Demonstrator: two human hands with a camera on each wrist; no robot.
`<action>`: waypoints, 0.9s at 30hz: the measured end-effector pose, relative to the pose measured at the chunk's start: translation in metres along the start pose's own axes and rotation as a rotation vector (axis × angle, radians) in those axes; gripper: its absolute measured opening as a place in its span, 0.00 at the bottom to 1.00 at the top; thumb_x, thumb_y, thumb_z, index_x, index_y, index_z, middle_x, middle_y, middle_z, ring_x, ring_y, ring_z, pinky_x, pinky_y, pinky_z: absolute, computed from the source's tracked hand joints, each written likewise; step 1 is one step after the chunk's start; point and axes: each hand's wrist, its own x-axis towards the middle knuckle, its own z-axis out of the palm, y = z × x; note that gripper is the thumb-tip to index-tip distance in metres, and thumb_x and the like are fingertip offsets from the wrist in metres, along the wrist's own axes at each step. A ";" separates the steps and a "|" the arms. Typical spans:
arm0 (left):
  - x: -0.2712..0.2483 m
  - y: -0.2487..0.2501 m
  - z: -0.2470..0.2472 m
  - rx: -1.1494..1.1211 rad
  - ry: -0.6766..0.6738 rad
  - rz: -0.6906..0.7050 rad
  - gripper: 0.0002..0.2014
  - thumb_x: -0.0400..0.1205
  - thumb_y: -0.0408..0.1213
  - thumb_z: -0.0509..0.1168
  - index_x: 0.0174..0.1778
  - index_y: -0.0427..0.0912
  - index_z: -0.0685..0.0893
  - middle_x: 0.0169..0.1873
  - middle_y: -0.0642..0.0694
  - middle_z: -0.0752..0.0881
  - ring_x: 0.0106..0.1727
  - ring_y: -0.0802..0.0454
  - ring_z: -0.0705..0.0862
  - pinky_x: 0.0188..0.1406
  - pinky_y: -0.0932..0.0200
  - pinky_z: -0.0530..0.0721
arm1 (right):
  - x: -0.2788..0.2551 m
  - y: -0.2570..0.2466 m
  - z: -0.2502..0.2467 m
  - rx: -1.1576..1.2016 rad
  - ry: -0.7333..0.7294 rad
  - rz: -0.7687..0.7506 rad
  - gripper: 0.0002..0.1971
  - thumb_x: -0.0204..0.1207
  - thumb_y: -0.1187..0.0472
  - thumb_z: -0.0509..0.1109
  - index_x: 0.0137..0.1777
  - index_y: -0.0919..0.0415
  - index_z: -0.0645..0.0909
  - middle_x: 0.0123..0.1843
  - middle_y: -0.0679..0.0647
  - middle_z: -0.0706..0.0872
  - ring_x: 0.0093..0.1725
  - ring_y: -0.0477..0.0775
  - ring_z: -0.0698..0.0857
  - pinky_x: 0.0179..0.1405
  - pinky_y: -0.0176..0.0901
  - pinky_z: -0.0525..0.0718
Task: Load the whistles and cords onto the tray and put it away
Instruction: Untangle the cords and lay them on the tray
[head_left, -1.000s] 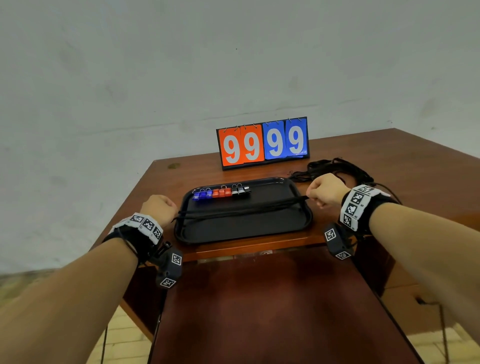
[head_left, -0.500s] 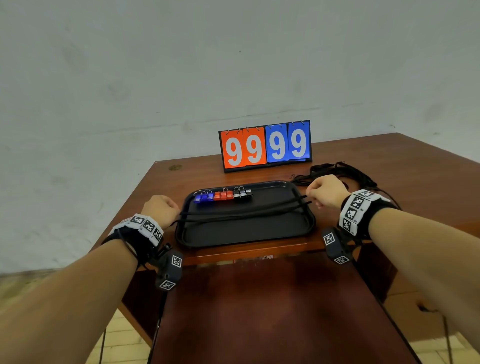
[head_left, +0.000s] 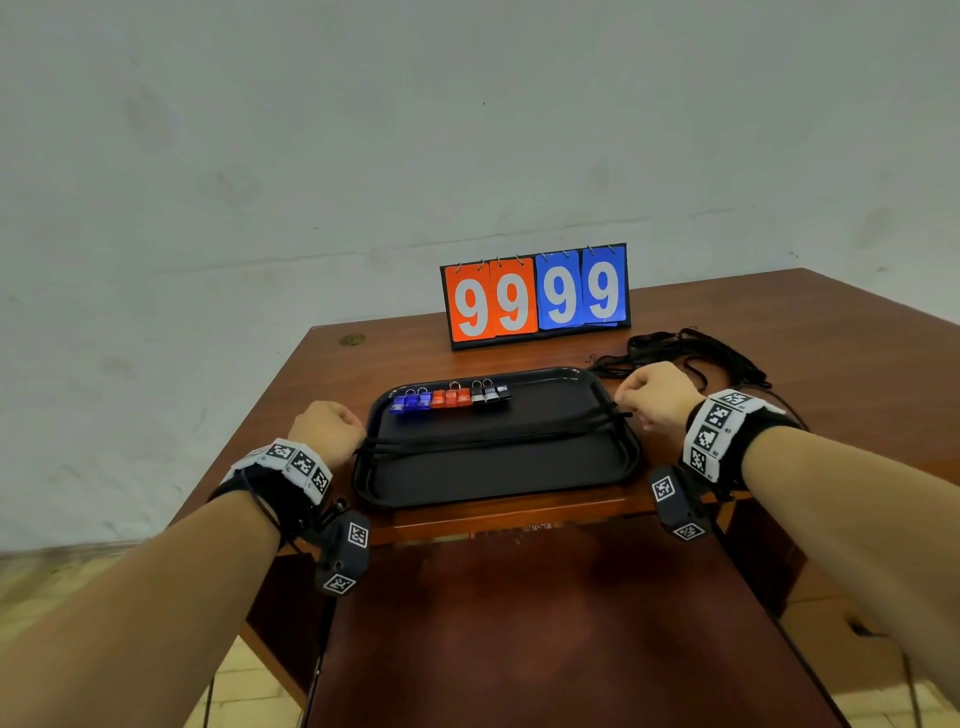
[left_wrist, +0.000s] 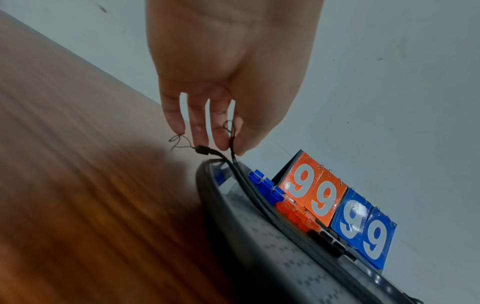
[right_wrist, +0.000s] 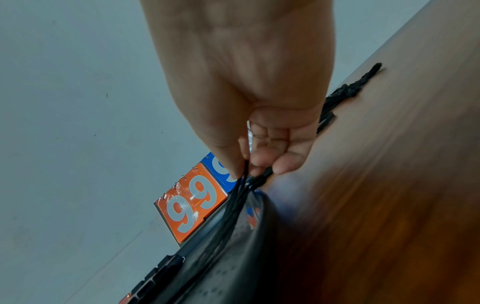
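A black tray (head_left: 498, 478) sits near the table's front edge. Along its far side lies a row of blue, red and black whistles (head_left: 451, 399). Black cords (head_left: 493, 439) stretch across the tray from left to right. My left hand (head_left: 327, 431) pinches their left ends at the tray's left rim; in the left wrist view the fingertips (left_wrist: 228, 146) hold one cord end (left_wrist: 232, 152) while another end with a clip (left_wrist: 205, 150) hangs beside. My right hand (head_left: 654, 395) grips the cords' right ends (right_wrist: 244, 185) just above the tray's right rim (right_wrist: 262, 218).
A flip scoreboard (head_left: 537, 296) showing 9999 stands behind the tray. A loose heap of black cords (head_left: 691, 353) lies on the table at the right rear. A lower dark wooden surface (head_left: 545, 623) juts out in front. A grey wall rises behind.
Both hands have stayed at the tray's two ends with the cords stretched between them; the cords have sunk a little closer to the tray. The head view has tilted slightly.
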 end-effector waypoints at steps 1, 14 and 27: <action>0.000 0.000 0.000 0.000 -0.002 -0.002 0.07 0.74 0.32 0.68 0.35 0.46 0.90 0.37 0.46 0.90 0.43 0.44 0.87 0.42 0.56 0.82 | 0.000 0.000 0.001 0.009 -0.005 0.011 0.05 0.77 0.65 0.71 0.42 0.59 0.88 0.34 0.56 0.86 0.28 0.53 0.82 0.26 0.40 0.82; -0.010 0.004 -0.007 0.045 0.003 -0.024 0.05 0.75 0.37 0.68 0.37 0.48 0.90 0.44 0.48 0.90 0.49 0.41 0.87 0.53 0.52 0.85 | -0.006 -0.003 -0.005 -0.039 -0.040 0.057 0.05 0.77 0.64 0.70 0.42 0.57 0.86 0.35 0.57 0.87 0.30 0.52 0.84 0.24 0.40 0.82; -0.046 0.097 -0.001 -0.081 0.008 0.200 0.08 0.83 0.36 0.64 0.44 0.42 0.89 0.47 0.46 0.89 0.52 0.47 0.86 0.59 0.49 0.83 | -0.038 -0.023 -0.052 0.056 -0.046 -0.039 0.04 0.80 0.66 0.69 0.53 0.61 0.83 0.40 0.59 0.88 0.30 0.50 0.85 0.24 0.39 0.81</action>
